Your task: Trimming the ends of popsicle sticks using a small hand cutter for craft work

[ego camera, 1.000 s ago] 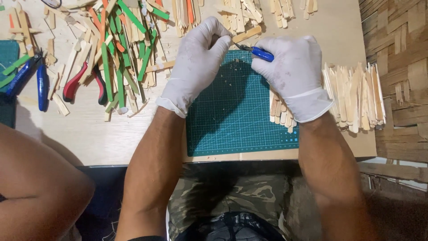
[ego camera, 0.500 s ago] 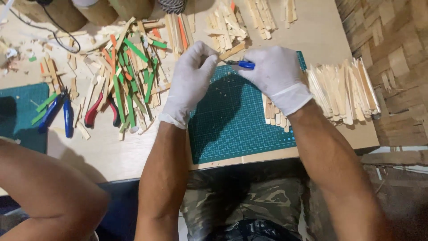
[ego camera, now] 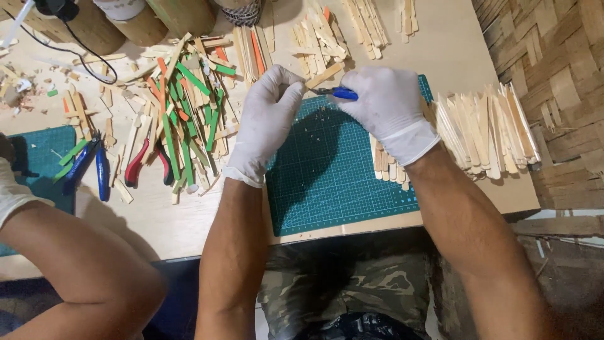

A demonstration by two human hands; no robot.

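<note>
Both of my hands wear white gloves and meet over the top edge of a green cutting mat (ego camera: 333,176). My left hand (ego camera: 267,123) pinches a plain wooden stick (ego camera: 325,75) that slants up to the right. My right hand (ego camera: 384,107) grips blue-handled cutters (ego camera: 340,93), whose tip touches the stick near my left fingers. Small wood chips lie scattered on the mat below the hands.
A heap of green, orange and plain sticks (ego camera: 189,107) lies to the left, with red-handled pliers (ego camera: 141,164) and blue-handled pliers (ego camera: 94,165). Plain sticks (ego camera: 484,129) are stacked at the right. Another person's arm (ego camera: 75,252) rests at lower left by a second mat (ego camera: 34,154).
The view has shifted, so the table sits lower and more to the right in the picture. My hands keep the same hold on the stick and the cutters.
</note>
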